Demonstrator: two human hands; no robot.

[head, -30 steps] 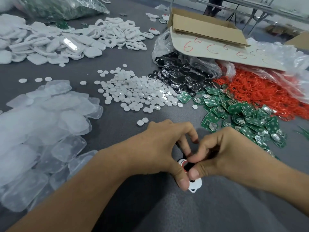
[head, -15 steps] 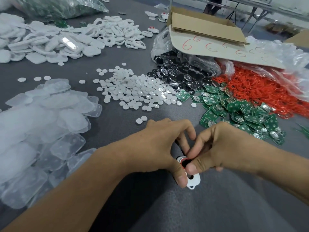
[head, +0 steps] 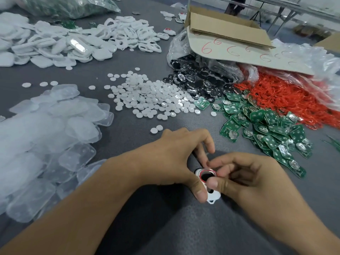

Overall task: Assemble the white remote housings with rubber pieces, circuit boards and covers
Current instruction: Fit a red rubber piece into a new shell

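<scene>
Both hands (head: 211,173) pinch a small white plastic remote housing (head: 211,195); its thin red rubber ring (head: 207,171) could pop out under uneven thumb pressure.

The left hand (head: 174,157) and the right hand (head: 257,175) are pinching a small white plastic remote housing (head: 213,196), thumbs pressing beside its red rubber ring (head: 207,170). Beyond the housing, flat green circuit boards (head: 266,129) are lying to its right, round white discs (head: 150,100) straight behind it, and translucent plastic covers (head: 46,129) to its left.
</scene>
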